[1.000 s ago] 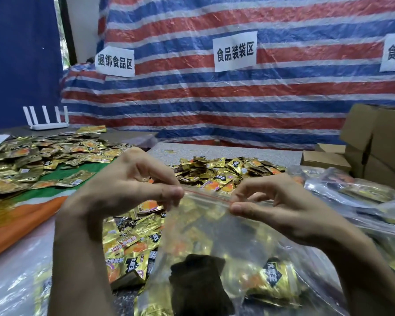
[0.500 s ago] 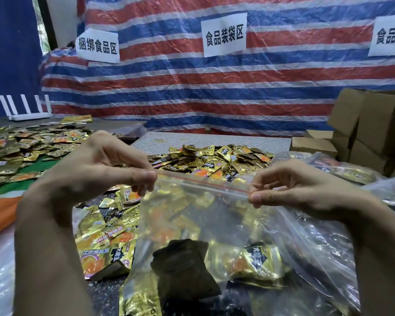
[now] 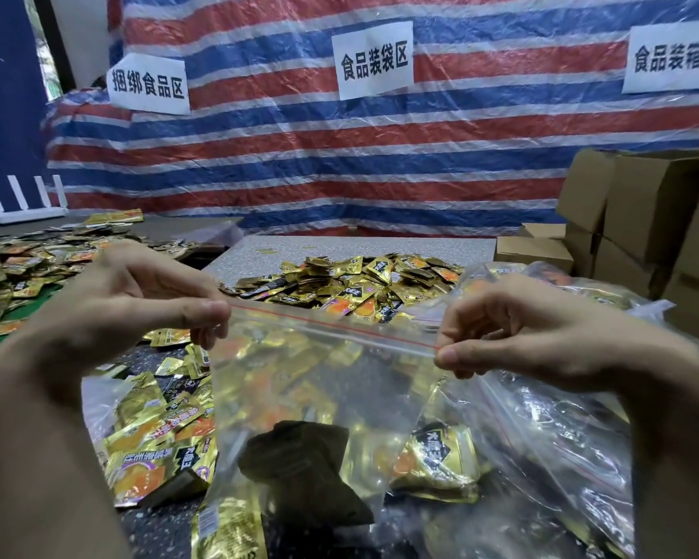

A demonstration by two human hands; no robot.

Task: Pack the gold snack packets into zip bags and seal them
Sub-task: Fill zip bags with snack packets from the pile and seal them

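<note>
A pile of gold snack packets [image 3: 352, 284] is spread at 12 o'clock, beyond the hands. Nearer, the zip bag [image 3: 319, 397] is held up at the centre, loaded with packets, its body hanging toward 6 o'clock. Its seal strip [image 3: 331, 326] is stretched taut from 9 to 3 o'clock, dipping slightly at the 3 o'clock end. The 9 o'clock corner is pinched between thumb and forefinger of the left hand [image 3: 138, 300]; the 3 o'clock corner is pinched likewise by the right hand [image 3: 541, 336]. Whether the strip is pressed closed throughout cannot be told. The unpinched span lies between both grips, so neither hand is judged nearer.
</note>
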